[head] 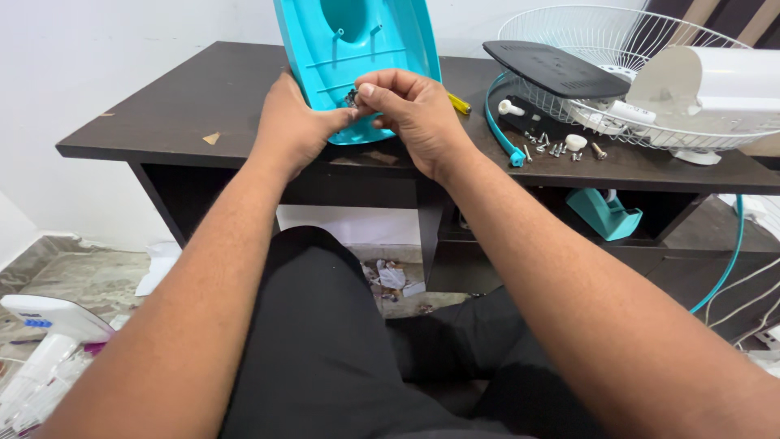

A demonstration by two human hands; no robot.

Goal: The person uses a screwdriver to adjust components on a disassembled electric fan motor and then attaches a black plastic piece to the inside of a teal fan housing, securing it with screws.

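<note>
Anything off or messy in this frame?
Loose screws lie scattered on the dark table by the wire fan guard. Torn scraps litter the floor under it. A chip mars the tabletop's left side.

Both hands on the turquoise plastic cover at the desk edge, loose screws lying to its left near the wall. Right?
Not quite. In the head view both hands, left hand and right hand, are on the turquoise cover, but the loose screws lie to its right, by the white wire fan guard.
</note>
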